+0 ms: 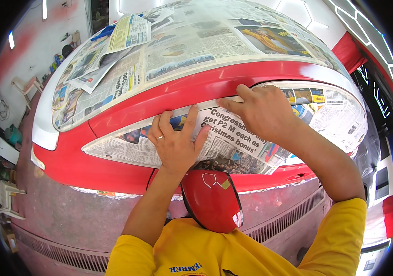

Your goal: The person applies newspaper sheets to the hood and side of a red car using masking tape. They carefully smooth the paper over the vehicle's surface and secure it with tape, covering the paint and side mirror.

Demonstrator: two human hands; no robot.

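Newspaper (178,147) covers the side windows of a red car (159,99), its upper edge running just under the red roof rail. My left hand (173,142) lies spread on this paper, fingertips near the top edge, with a ring on one finger. A pale strip of masking tape (209,105) runs along that edge between my hands. My right hand (265,110) is closed at the right end of the strip, thumb and bent fingers pinching it; the exact grip is partly hidden. Below the paper, close to my body, juts the red side mirror (211,200).
More newspaper (182,50) covers the windshield and roof area, with loose sheets (109,60) lifting at the left. A floor drain grate (283,221) runs behind the mirror. Plastic chairs (8,200) stand at the far left. Red cloth (350,53) hangs at the right.
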